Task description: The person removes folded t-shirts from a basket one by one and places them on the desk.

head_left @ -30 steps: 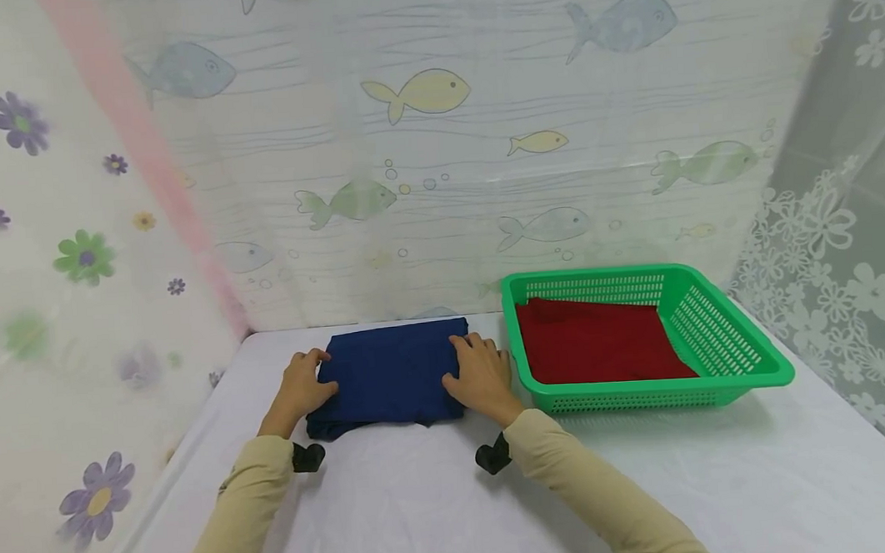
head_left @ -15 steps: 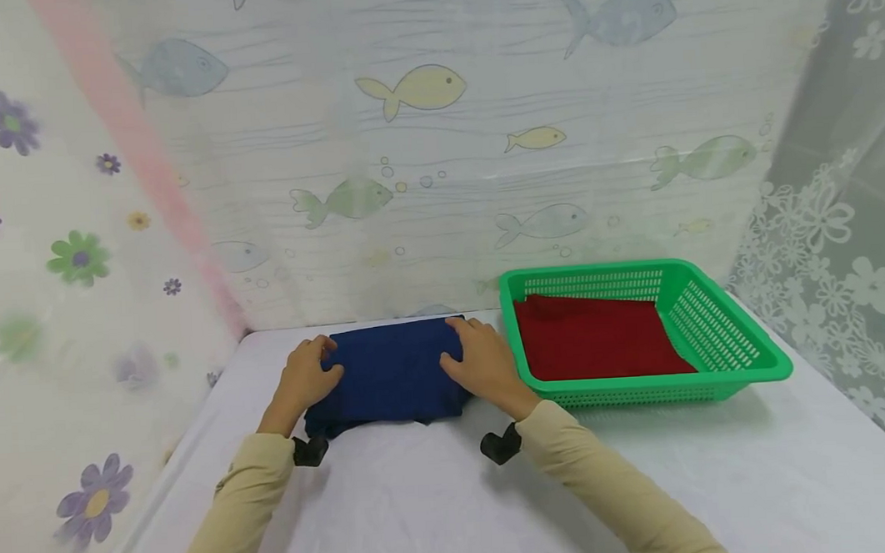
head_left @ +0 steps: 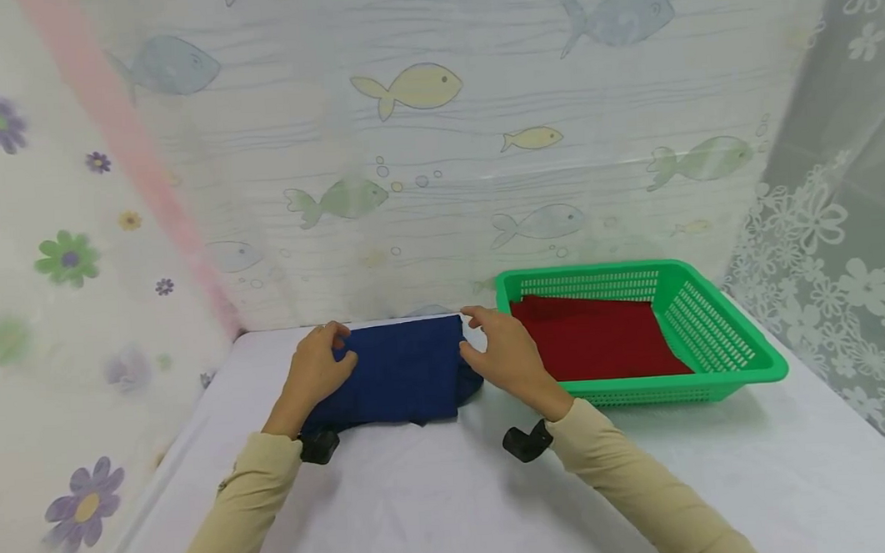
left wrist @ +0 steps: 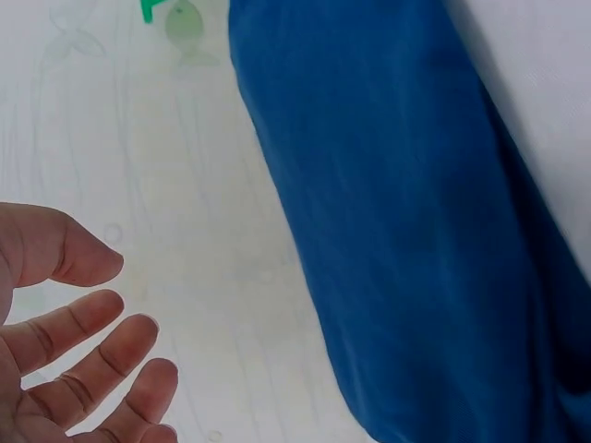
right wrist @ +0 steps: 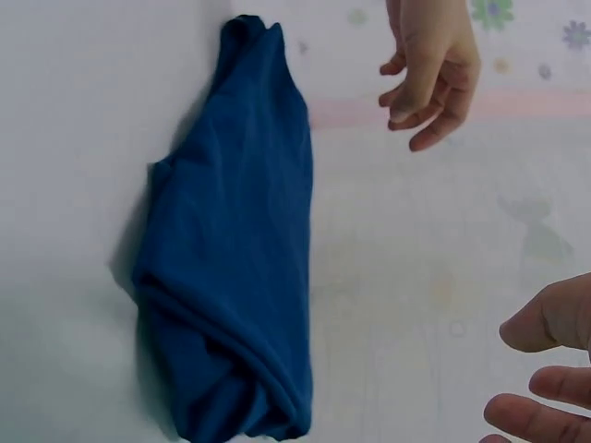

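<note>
from the head view, a folded blue cloth [head_left: 398, 371] lies on the white table [head_left: 439, 494] near the back curtain [head_left: 435, 143], between the two hands. the left hand [head_left: 318, 375] sits at the cloth's left edge with its fingers loosely bent, and the right hand [head_left: 501, 355] hovers at the cloth's right edge, fingers spread and relaxed; neither grips anything here. just to the right of the right hand stands a green basket [head_left: 723, 328] with slotted walls, and a folded red cloth [head_left: 596, 344] lies flat in it, covering most of its floor. in the left wrist view, the blue cloth [left wrist: 416, 231] fills the right part of the picture, while the left hand's fingers [left wrist: 83, 360] are open and apart from it, holding nothing. in the right wrist view, the blue cloth [right wrist: 231, 277] lies in a long bundle on the table, the left hand [right wrist: 429, 69] is raised beyond it with slack fingers, and the right hand's fingertips [right wrist: 545, 369] show at the lower right corner, clear of the cloth and holding nothing.
</note>
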`<action>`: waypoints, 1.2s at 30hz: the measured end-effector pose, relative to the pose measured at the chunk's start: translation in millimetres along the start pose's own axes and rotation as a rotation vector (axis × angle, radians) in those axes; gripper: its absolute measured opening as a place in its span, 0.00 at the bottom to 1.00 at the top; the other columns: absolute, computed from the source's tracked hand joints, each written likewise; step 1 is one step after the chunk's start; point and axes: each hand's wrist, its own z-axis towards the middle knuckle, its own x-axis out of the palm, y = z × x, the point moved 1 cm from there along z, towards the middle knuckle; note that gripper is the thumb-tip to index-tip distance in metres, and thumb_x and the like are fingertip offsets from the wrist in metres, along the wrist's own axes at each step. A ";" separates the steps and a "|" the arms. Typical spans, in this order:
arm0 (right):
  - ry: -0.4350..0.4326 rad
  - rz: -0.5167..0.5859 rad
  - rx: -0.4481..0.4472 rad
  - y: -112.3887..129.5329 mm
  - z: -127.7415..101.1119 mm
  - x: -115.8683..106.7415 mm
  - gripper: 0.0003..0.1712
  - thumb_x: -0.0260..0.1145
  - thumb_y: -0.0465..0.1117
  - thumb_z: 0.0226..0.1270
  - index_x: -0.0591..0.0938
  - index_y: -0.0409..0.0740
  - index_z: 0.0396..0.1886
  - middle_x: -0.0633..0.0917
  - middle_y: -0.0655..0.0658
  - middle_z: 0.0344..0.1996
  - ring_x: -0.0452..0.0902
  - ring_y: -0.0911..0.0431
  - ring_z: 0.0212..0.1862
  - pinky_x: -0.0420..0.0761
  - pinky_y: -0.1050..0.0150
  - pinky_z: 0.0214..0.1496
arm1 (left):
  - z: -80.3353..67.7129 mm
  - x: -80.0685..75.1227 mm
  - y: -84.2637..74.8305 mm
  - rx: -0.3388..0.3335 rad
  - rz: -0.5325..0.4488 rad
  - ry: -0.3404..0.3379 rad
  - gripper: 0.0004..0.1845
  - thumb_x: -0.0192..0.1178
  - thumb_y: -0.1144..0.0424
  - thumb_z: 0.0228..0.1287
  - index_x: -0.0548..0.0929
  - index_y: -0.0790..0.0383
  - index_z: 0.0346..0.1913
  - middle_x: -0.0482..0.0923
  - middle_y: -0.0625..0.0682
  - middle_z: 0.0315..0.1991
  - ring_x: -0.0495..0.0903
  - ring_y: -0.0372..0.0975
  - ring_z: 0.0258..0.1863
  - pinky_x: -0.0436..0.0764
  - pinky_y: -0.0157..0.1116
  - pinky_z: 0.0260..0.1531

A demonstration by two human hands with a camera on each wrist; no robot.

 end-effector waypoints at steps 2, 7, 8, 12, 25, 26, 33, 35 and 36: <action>-0.004 0.009 -0.002 -0.2 -0.8 -7.3 0.24 0.68 0.38 0.59 0.80 0.39 0.57 0.85 0.42 0.42 0.78 0.49 0.44 0.79 0.58 0.32 | 0.9 -0.3 -5.5 0.023 -0.004 -0.016 0.18 0.58 0.68 0.55 0.78 0.73 0.49 0.77 0.64 0.39 0.77 0.57 0.41 0.74 0.53 0.40; 0.001 0.041 0.003 -1.1 -2.8 -26.4 0.23 0.69 0.38 0.60 0.81 0.39 0.56 0.85 0.42 0.44 0.78 0.47 0.46 0.80 0.54 0.39 | 2.8 -1.5 -20.3 0.067 -0.008 -0.038 0.17 0.59 0.69 0.55 0.79 0.72 0.48 0.77 0.63 0.36 0.76 0.55 0.37 0.74 0.52 0.38; 0.002 0.046 0.006 -1.4 -3.2 -30.1 0.23 0.69 0.39 0.59 0.81 0.39 0.56 0.85 0.42 0.44 0.78 0.48 0.46 0.80 0.54 0.40 | 3.1 -1.9 -23.0 0.071 -0.013 -0.038 0.17 0.59 0.69 0.55 0.79 0.72 0.48 0.77 0.64 0.36 0.76 0.54 0.36 0.74 0.52 0.37; 0.000 0.066 -0.015 -5.4 -4.4 -43.2 0.23 0.70 0.39 0.60 0.81 0.38 0.56 0.84 0.42 0.45 0.78 0.49 0.47 0.80 0.54 0.41 | 5.1 -2.3 -33.0 0.089 -0.041 -0.028 0.18 0.59 0.70 0.56 0.77 0.73 0.51 0.76 0.64 0.37 0.76 0.53 0.35 0.75 0.50 0.37; 0.027 0.134 -0.119 -22.0 -10.8 -75.9 0.24 0.71 0.35 0.59 0.80 0.36 0.56 0.83 0.41 0.49 0.79 0.49 0.48 0.77 0.51 0.51 | 11.3 1.5 -58.0 0.155 -0.099 -0.044 0.20 0.62 0.70 0.58 0.76 0.70 0.54 0.77 0.61 0.39 0.78 0.53 0.35 0.78 0.48 0.35; 0.028 0.133 -0.116 -22.9 -11.3 -77.9 0.24 0.71 0.35 0.59 0.80 0.36 0.56 0.83 0.41 0.49 0.79 0.49 0.48 0.77 0.51 0.51 | 11.7 2.4 -59.3 0.161 -0.108 -0.041 0.20 0.62 0.70 0.58 0.76 0.70 0.54 0.77 0.62 0.40 0.78 0.54 0.35 0.78 0.48 0.36; 0.023 0.110 -0.106 -32.0 -13.1 -91.3 0.22 0.70 0.35 0.60 0.80 0.37 0.55 0.84 0.42 0.46 0.79 0.49 0.47 0.77 0.50 0.51 | 16.0 9.9 -71.3 0.203 -0.172 -0.045 0.20 0.62 0.70 0.59 0.75 0.69 0.55 0.76 0.61 0.41 0.77 0.54 0.37 0.78 0.48 0.37; 0.023 0.106 -0.104 -34.6 -13.3 -95.9 0.22 0.70 0.35 0.60 0.80 0.38 0.55 0.84 0.43 0.46 0.78 0.49 0.47 0.77 0.50 0.51 | 18.5 12.0 -76.0 0.217 -0.197 -0.054 0.21 0.62 0.70 0.59 0.75 0.69 0.55 0.76 0.62 0.41 0.77 0.54 0.36 0.78 0.48 0.36; 0.020 0.102 -0.103 -35.8 -13.4 -98.5 0.21 0.70 0.36 0.61 0.80 0.38 0.55 0.84 0.43 0.46 0.78 0.49 0.47 0.77 0.50 0.51 | 20.0 13.2 -78.3 0.223 -0.210 -0.058 0.21 0.63 0.70 0.59 0.75 0.69 0.56 0.76 0.61 0.41 0.77 0.54 0.36 0.78 0.48 0.36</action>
